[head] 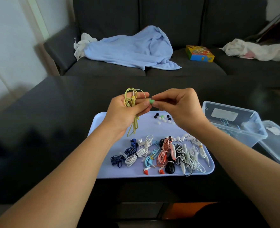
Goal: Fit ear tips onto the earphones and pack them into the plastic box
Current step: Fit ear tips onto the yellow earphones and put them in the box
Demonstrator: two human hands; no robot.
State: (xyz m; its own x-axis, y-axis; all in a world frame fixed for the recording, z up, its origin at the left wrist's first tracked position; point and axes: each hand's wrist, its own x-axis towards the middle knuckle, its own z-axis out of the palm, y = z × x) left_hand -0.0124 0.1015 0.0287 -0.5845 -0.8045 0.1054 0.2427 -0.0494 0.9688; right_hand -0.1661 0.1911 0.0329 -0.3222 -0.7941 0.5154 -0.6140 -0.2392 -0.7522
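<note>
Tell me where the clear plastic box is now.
In the head view, the clear plastic box stands on the dark table, right of the lilac tray, beside its lid.

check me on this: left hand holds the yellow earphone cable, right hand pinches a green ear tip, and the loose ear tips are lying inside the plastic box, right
Not quite. The head view shows the loose ear tips lying on the lilac tray, not inside the plastic box. The left hand, yellow earphone cable, right hand and green ear tip are right.

Soft, dim daylight from the left; wide-angle edges bend and blur.
</note>
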